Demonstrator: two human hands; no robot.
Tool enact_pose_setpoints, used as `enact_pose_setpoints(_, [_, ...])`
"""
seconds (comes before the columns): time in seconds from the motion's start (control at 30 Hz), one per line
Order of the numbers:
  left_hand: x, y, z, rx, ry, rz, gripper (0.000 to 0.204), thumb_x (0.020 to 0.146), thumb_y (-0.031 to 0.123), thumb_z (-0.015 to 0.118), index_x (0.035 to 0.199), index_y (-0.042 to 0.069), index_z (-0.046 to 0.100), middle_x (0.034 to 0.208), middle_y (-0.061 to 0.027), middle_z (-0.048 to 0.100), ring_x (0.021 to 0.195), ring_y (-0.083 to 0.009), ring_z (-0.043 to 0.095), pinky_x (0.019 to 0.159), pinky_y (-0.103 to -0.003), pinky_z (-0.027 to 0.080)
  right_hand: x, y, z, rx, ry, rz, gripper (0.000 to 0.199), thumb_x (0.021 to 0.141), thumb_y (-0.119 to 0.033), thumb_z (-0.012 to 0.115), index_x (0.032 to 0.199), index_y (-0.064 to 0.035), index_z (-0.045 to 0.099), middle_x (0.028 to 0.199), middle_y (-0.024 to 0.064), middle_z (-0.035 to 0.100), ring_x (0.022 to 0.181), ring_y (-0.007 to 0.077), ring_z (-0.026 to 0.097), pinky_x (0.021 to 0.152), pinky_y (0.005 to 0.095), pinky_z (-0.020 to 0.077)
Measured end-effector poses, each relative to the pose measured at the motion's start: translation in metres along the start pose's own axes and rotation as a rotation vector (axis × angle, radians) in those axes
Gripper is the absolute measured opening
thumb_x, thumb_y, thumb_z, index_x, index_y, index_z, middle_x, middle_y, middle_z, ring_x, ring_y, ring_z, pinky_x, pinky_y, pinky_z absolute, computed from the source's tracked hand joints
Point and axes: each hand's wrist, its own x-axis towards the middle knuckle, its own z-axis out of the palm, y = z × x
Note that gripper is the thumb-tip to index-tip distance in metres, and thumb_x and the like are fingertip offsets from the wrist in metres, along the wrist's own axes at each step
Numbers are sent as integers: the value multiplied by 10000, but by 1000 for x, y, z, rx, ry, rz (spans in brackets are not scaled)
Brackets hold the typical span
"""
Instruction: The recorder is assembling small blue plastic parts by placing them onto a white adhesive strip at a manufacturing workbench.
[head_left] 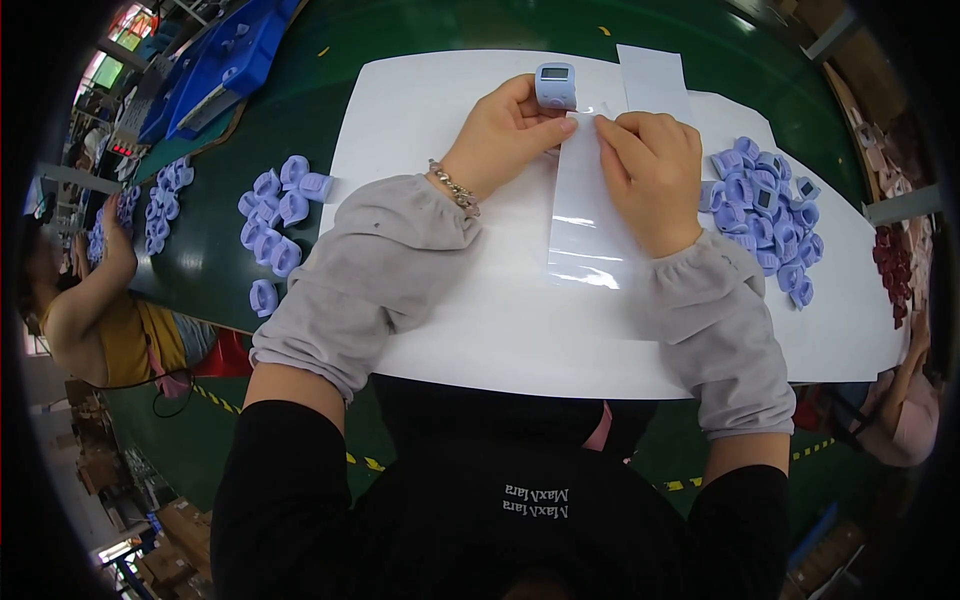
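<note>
My left hand (pixel 513 130) holds a light blue finger counter (pixel 556 86) with a small grey display between its thumb and fingers. The left thumb tip also rests at the top edge of a sheet of clear plastic film (pixel 585 215). My right hand (pixel 655 170) is closed, pinching the film's top right edge between thumb and forefinger. Glossy and creased with reflections, the film lies over the white work surface (pixel 470 320). Right of my right hand is a heap of similar finger counters (pixel 765 205); a smaller scattered group (pixel 268 215) lies to the left.
A white paper sheet (pixel 652 78) lies at the far edge. Blue trays (pixel 225 70) stand at the far left on the green table. A person (pixel 110 300) works at the left beside more counters; another person (pixel 905 400) sits at the right near red pieces (pixel 890 275).
</note>
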Motion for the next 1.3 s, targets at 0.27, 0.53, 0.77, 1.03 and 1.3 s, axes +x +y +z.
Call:
enact_pose_setpoints(0.27, [-2,-1,-1,147,-87,54,415,854,38,643,1229,-15,475,1087,-68,586,993,-132,580,881,-286,495,-1,-1,-1,522,-141,422,72,766,-25,662,829,-33,628,835,50,602,766,174,561,712,266,416])
enact_pose_setpoints(0.53, [-4,6,3,127,-132,4,360,890,90,616,1209,-29,498,1086,-79,588,977,-135,583,874,-277,489,0,1,-13,820,-167,418,83,793,4,621,866,-4,580,919,40,561,831,124,512,768,242,408])
enact_pose_setpoints(0.77, [-8,-1,1,240,-197,54,308,910,112,592,1182,-19,532,1090,-63,594,956,-128,592,861,-270,491,0,2,-15,1104,-126,523,77,836,-9,601,904,0,565,1149,43,498,947,117,490,865,256,390])
enact_pose_setpoints(1.03, [-8,-2,4,332,-182,116,286,878,151,643,1122,7,599,946,-32,640,841,-92,590,736,-239,482,-2,1,-12,1062,-119,551,83,844,-15,607,904,5,554,1096,35,509,940,115,498,839,240,396])
enact_pose_setpoints(1.3, [-8,-5,5,276,-176,121,285,874,128,646,1125,3,599,950,-38,644,846,-93,592,739,-236,483,-3,1,-9,1095,-84,532,81,842,1,608,900,12,553,1072,38,511,954,117,501,845,235,397])
